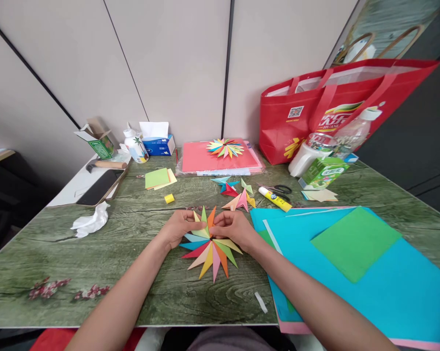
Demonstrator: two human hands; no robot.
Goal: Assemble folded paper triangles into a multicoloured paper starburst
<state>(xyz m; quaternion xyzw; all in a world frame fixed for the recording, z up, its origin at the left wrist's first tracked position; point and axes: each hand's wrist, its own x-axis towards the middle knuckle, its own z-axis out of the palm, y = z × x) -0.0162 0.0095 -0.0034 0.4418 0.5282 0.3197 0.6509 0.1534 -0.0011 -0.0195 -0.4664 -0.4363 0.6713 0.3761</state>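
Note:
Between my hands is a many-pointed star of folded coloured paper [215, 251], low over the green wood-patterned table. With thumb and fingers, my left hand [181, 225] pinches its upper-left points, the pale yellow and green ones. On the upper right, my right hand [232, 227] pinches the star close to an orange point; the fingertips partly cover the paper there. Just beyond lie loose folded paper pieces [238, 195] in several colours. A yellow glue stick [274, 199] rests uncapped beside black-handled scissors [280, 190]; its yellow cap [169, 198] stands apart to the left.
Blue paper sheets [399, 297] with a green square [355, 243] cover the right side. A finished paper star [225, 147] rests on a red paper pack [194, 156]. A red bag [278, 126] stands behind. At left are a phone [97, 186], a hammer [108, 165] and crumpled tissue [91, 222].

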